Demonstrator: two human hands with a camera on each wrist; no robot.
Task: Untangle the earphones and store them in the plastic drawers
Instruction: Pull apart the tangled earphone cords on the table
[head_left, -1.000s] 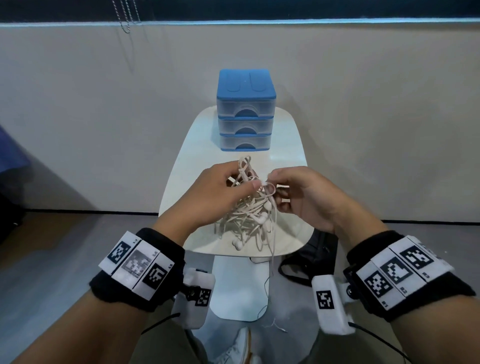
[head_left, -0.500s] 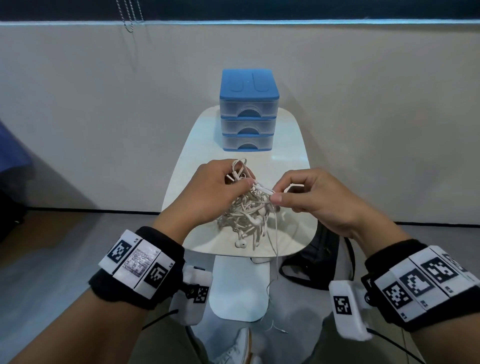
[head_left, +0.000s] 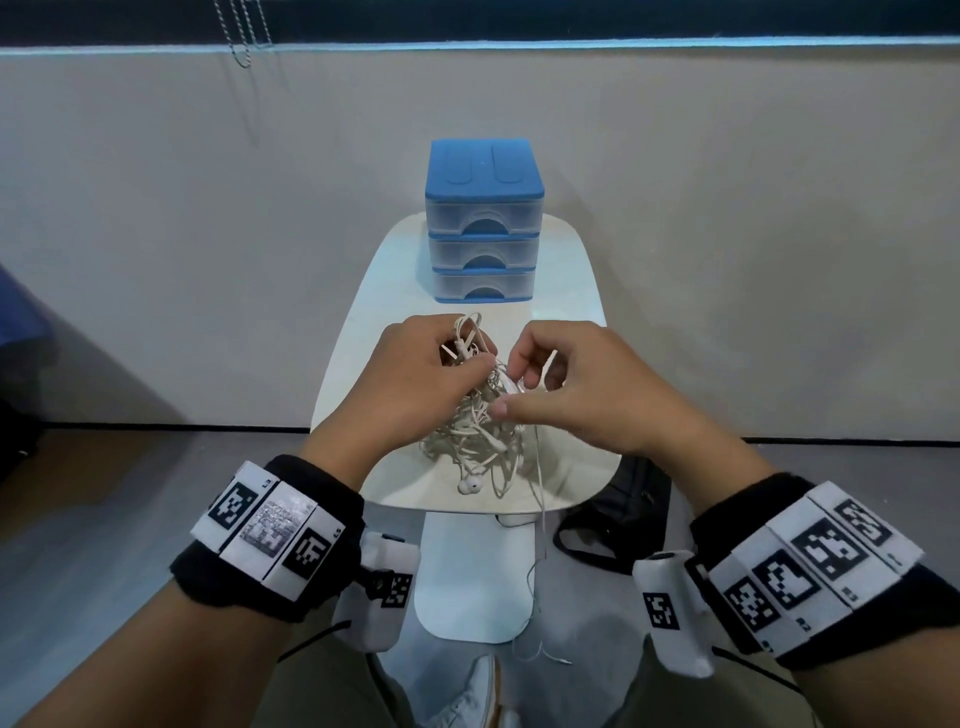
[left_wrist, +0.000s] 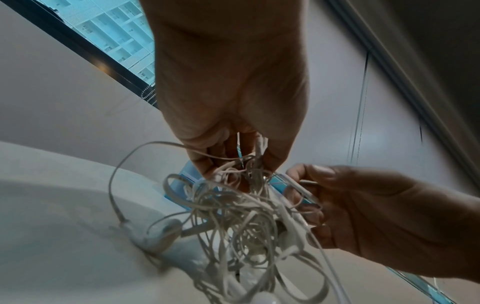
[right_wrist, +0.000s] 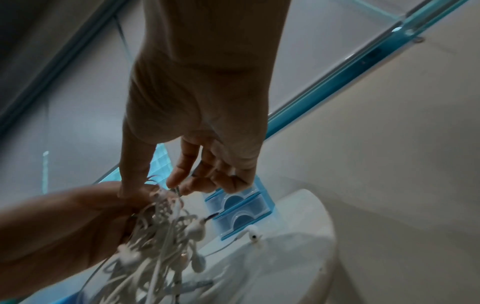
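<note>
A tangle of white earphones (head_left: 480, 431) hangs just above the white table (head_left: 374, 312), its lower loops touching the top. My left hand (head_left: 470, 364) grips the top of the bundle (left_wrist: 246, 222) with curled fingers. My right hand (head_left: 511, 387) is close beside it and pinches a cable of the tangle (right_wrist: 161, 236) between thumb and fingers (right_wrist: 179, 185). The plastic drawers (head_left: 485, 223), blue-topped with three clear drawers, all closed, stand at the table's far end. They show behind the fingers in the right wrist view (right_wrist: 241, 211).
One cable (head_left: 540, 545) trails off the table's near edge down to the floor. A loose earbud (right_wrist: 253, 234) lies on the table before the drawers. A black bag (head_left: 618, 514) sits on the floor under the table's right side. A wall stands right behind the table.
My right hand, which had drawn a strand out to the right, has come back left to the tangle beside my left hand. The left hand keeps its grip in place.
</note>
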